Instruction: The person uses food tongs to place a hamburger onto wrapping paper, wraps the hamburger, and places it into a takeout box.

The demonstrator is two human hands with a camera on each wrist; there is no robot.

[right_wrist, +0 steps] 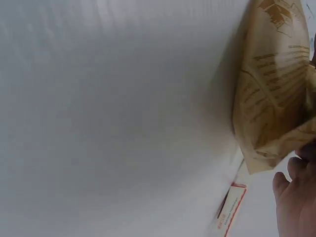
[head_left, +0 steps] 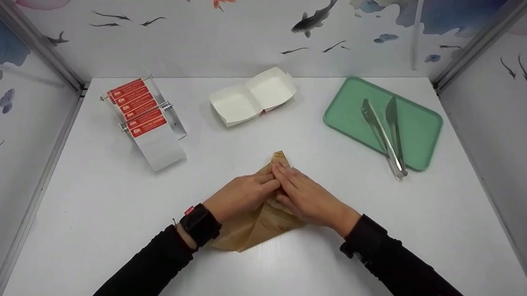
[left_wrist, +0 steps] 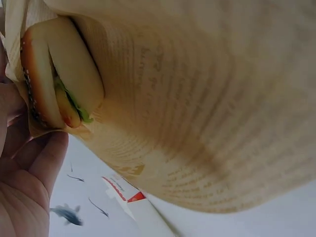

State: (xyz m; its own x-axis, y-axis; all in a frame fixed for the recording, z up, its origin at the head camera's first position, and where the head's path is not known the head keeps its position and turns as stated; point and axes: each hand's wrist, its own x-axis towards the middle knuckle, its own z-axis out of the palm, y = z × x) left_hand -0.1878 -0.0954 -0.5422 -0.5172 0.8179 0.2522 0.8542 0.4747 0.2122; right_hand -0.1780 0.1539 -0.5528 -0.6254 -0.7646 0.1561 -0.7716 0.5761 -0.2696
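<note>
Both hands (head_left: 244,193) working brown paper (head_left: 267,229) w/ burger (left_wrist: 86,61) inside.
Paper's looking creased, printed w/ darker text; burger's showing pale bun, seeded crust, bit of green leaf. Paper's lying under & btwn hands, mid-table (head_left: 89,229), tip poking past fingertips. L hand's pinching paper; R hand (head_left: 312,200) is pressing it, fingers straight. White box (head_left: 236,107) is sitting open beyond.

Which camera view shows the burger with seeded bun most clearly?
The left wrist view, because it looks into the brown wrapping paper and shows the burger from the side, with a green leaf inside. In the head view, the paper, left hand and right hand hide it. The right wrist view shows paper but no burger.
</note>
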